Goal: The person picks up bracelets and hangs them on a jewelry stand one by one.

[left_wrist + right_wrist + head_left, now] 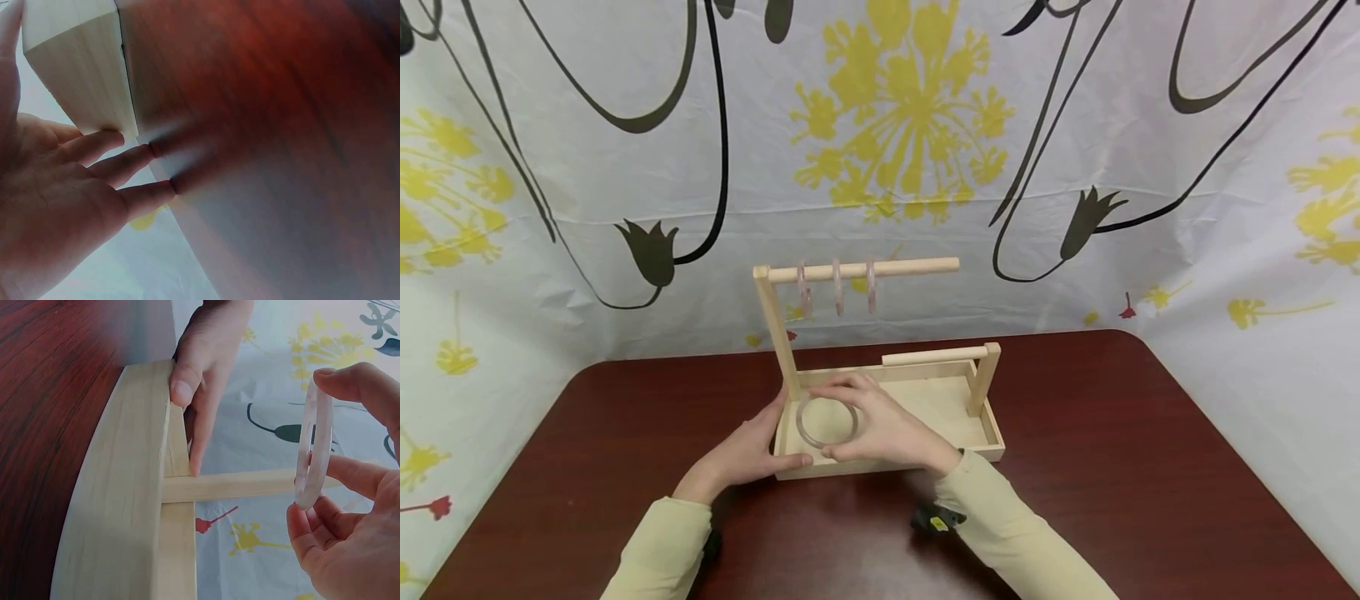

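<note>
A pale, translucent bangle [800, 421] is pinched between the thumb and fingers of my right hand [887, 425], held above the left part of a wooden bangle stand's tray [928, 400]. The right wrist view shows the bangle [323, 447] nearly edge-on. My left hand [748, 454] grips the stand's left end. Its thumb lies on the front edge, and in the left wrist view some fingers [128, 164] stretch along the outer side. Three similar bangles [838, 287] hang from the upper bar [917, 267], which extends right from a tall post [777, 333].
A lower bar [936, 357] points left from a short post [985, 379] at the tray's right end. The stand rests on a dark reddish-brown table [1075, 467]. Behind it hangs a white cloth [760, 167] with yellow and dark plant prints.
</note>
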{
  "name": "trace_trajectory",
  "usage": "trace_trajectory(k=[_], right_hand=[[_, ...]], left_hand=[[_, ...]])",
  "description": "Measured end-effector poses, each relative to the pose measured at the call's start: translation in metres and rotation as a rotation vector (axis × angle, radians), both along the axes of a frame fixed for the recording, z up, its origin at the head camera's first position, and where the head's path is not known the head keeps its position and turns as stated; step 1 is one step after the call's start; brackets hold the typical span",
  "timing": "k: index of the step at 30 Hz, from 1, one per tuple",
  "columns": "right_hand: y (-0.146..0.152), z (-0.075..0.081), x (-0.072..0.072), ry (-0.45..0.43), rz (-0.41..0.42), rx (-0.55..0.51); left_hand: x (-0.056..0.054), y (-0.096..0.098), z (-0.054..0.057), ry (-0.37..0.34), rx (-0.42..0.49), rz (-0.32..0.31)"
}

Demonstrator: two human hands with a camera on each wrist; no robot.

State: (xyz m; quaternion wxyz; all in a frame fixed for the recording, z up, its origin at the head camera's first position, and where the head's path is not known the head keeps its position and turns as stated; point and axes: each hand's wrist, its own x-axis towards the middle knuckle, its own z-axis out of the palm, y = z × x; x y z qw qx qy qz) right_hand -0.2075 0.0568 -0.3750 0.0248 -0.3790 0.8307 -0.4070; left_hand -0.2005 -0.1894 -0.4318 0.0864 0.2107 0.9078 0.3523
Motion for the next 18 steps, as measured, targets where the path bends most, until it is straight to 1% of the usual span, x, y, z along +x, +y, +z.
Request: trace_trajectory(k=[6, 9, 14, 18], right_hand=[[0.009, 0.001, 0.004, 0.028, -0.001, 0.002], [0.016, 0.002, 0.005, 0.048, 0.002, -0.005], [0.026, 0.008, 0.004, 0.103, 0.014, -0.033], [0.034, 0.012, 0.004, 0.099, -0.003, -0.027]], left_hand=[[0.003, 0.001, -0.002, -0.017, -0.010, 0.008], [0.004, 0.001, -0.003, -0.010, -0.021, 0.008], [0.001, 0.001, -0.001, 0.004, -0.010, 0.004], [-0.001, 0.002, 0.000, 0.016, -0.009, -0.003]])
